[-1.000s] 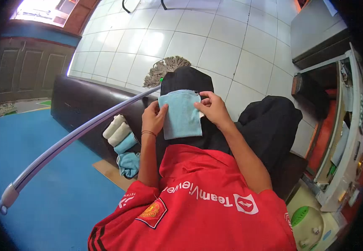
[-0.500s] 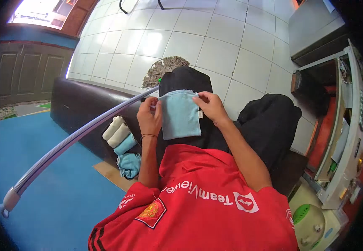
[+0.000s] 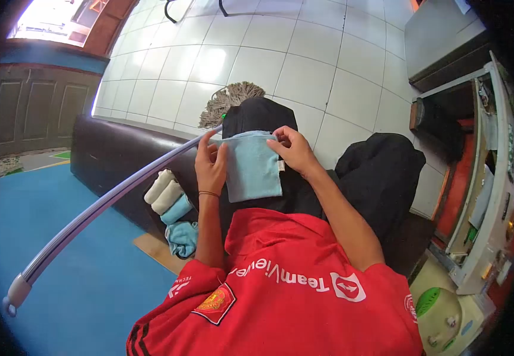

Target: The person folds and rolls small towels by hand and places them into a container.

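Note:
A light-blue folded cloth [image 3: 254,172] with a small white tag on its right edge lies over my thigh in black trousers. At its upper left corner, the fingers of my left hand [image 3: 211,172] close on the edge. My right hand [image 3: 295,155] pinches the top edge near the right corner, thumb on the near side. Along the top, between both hands, the fabric is bunched in a narrow fold. To the left of my left forearm, a dark container holds rolled cream cloths [image 3: 163,193], a rolled light-blue cloth [image 3: 177,209] and a crumpled light-blue cloth [image 3: 182,238].
A mop [image 3: 120,193] leans across the dark brown bench [image 3: 123,148] on my left, its stringy head [image 3: 230,101] on the white tiled floor [image 3: 304,77]. Blue flooring [image 3: 73,255] lies beyond. An open cabinet [image 3: 467,178] stands at right.
The top edge of the light-blue cloth has been turned over slightly toward me, making a thicker fold. My left hand's fingers have shifted along the corner; the view has moved a little.

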A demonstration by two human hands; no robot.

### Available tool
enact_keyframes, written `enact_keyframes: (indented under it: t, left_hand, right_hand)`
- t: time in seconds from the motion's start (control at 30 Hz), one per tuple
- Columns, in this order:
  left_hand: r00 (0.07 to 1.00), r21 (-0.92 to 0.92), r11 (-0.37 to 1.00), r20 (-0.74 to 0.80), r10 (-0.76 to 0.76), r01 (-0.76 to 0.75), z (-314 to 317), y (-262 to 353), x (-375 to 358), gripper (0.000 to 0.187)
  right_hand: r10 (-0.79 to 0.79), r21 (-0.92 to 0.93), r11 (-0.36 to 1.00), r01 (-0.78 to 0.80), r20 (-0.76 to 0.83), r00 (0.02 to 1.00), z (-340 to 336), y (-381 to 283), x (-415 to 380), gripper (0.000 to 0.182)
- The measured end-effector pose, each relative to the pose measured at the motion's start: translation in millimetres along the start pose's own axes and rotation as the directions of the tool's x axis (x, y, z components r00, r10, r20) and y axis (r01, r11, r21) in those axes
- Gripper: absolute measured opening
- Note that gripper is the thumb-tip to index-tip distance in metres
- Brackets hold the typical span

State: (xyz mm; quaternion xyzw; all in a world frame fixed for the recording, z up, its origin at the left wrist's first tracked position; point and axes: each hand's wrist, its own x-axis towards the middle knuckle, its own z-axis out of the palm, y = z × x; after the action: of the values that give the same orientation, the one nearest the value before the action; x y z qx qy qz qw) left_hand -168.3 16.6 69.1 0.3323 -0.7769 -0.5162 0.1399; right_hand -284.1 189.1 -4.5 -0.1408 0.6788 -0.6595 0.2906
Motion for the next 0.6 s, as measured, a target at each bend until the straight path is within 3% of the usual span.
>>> enact_keyframes:
  t: [0.03,0.1,0.23,0.33,0.4,0.5,0.6]
  left_hand:
    - [1.0,0.0,1.0,0.0,-0.002,0.002,0,2,0,0.029]
    - [0.993,0.191,0.974,0.029,0.119,-0.122,-2,3,2,0.023]
    - [0.997,0.158,0.985,-0.02,0.07,-0.066,-2,2,4,0.015]
    - [0.994,0.245,0.964,-0.006,0.108,-0.103,-3,4,4,0.014]
    - [0.998,0.175,0.982,0.002,0.07,-0.069,-2,3,4,0.013]
    - [0.981,0.221,0.959,-0.047,0.19,-0.175,1,-6,8,0.012]
    - [0.993,0.209,0.972,-0.031,0.112,-0.104,2,-3,6,0.012]
  right_hand:
    - [0.002,-0.001,1.0,-0.002,0.001,1.0,-1,-1,0,0.029]
    - [0.002,-0.046,0.999,0.0,0.023,1.0,-2,-7,0,0.03]
    - [0.145,-0.16,0.978,-0.135,0.049,0.988,-11,-19,2,0.029]
    - [0.131,-0.055,0.991,-0.125,0.122,0.984,-12,-17,6,0.031]
    - [-0.007,0.038,0.999,0.006,0.038,0.999,-7,-16,7,0.031]
    - [0.059,0.168,0.983,-0.071,0.071,0.996,-7,-14,8,0.033]
    - [0.074,0.257,0.963,-0.082,0.042,0.996,-5,-11,8,0.027]
